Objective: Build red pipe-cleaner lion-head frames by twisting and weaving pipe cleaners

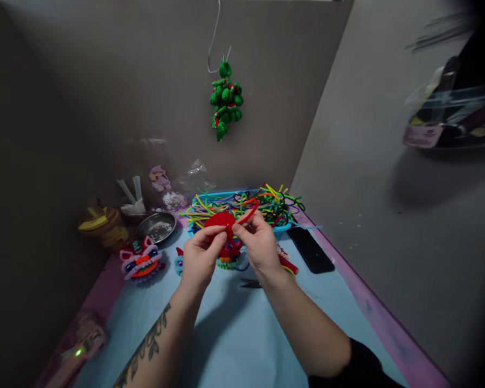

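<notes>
My left hand [203, 252] is closed, thumb and forefinger pinched at the edge of a round red piece [219, 219]. Close beside it, my right hand [261, 243] pinches a red pipe cleaner [249, 213], whose free end sticks up past the fingers. The fingertips almost meet, and the fingers partly hide what lies between them. Just under the hands, a colourful pipe-cleaner figure [228, 263] is partly covered. Scissors [251, 283] lie on the blue mat near my right wrist.
A blue tray [285, 228] heaped with pipe cleaners stands behind the hands. At left are a finished lion-head figure [143, 262], a metal bowl [157, 226] and a glue gun [84, 342]. A black phone [311, 249] lies right. A green ornament [225, 102] hangs above.
</notes>
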`<state>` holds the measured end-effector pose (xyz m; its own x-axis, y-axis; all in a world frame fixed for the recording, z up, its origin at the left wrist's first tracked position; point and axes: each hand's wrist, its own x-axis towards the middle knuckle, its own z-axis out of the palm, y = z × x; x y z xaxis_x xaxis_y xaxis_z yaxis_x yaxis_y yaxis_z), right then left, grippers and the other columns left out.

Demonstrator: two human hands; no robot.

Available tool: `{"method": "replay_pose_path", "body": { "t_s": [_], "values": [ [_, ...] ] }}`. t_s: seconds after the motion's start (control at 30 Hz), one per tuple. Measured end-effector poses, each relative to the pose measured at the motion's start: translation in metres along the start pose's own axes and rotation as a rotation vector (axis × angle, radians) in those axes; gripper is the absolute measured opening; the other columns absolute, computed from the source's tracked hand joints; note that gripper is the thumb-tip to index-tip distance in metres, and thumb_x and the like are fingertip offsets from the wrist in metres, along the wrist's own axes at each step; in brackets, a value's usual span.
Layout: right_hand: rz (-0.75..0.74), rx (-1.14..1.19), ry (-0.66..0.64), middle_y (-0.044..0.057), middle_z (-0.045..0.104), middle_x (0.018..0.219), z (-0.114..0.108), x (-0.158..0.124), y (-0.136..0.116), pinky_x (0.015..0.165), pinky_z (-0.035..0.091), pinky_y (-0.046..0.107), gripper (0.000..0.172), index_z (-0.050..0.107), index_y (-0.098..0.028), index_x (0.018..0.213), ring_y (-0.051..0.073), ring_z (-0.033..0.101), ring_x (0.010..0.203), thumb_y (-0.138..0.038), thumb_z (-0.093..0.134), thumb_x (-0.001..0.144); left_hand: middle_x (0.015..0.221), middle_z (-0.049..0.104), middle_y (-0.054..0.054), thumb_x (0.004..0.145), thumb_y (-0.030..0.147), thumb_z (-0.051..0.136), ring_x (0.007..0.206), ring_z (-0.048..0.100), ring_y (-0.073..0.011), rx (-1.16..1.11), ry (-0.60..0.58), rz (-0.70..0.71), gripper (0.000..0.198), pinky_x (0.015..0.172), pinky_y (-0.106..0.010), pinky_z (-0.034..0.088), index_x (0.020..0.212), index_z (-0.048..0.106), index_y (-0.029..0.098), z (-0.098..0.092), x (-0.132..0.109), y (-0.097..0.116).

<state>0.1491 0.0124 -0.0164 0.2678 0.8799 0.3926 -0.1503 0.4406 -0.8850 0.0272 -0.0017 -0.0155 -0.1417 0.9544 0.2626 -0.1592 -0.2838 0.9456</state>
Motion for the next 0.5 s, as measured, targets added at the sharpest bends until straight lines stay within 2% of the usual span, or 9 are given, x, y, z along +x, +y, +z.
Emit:
{"method": "replay_pose_path", "body": {
  "t_s": [0.23, 0.5],
  "values": [
    [0.1, 0.169, 0.019, -0.004, 0.047, 0.07, 0.004, 0.0006, -0.0006, 0.067, 0.037, 0.025, 0.015, 0.057, -0.02, 0.065, 0.012, 0.042, 0.066, -0.029, 0.067, 0.071, 0.078, 0.073, -0.002, 0.062, 0.023, 0.081, 0.069, 0.065, -0.0123, 0.054, 0.009, 0.014, 0.023, 0.067, -0.022, 0.051, 0.082, 0.071, 0.018, -0.0004, -0.003, 0.0006],
    [0.257, 0.297, 0.051, -0.006, 0.046, 0.058, 0.0069, 0.0032, -0.004, 0.061, 0.035, 0.025, 0.026, 0.05, -0.019, 0.057, 0.009, 0.037, 0.057, -0.034, 0.071, 0.063, 0.077, 0.073, -0.002, 0.061, 0.022, 0.081, 0.069, 0.066, -0.0126, 0.04, 0.033, 0.022, 0.023, 0.066, -0.022, 0.053, 0.08, 0.07, 0.017, -0.0021, -0.0018, 0.0004]
  ]
}}
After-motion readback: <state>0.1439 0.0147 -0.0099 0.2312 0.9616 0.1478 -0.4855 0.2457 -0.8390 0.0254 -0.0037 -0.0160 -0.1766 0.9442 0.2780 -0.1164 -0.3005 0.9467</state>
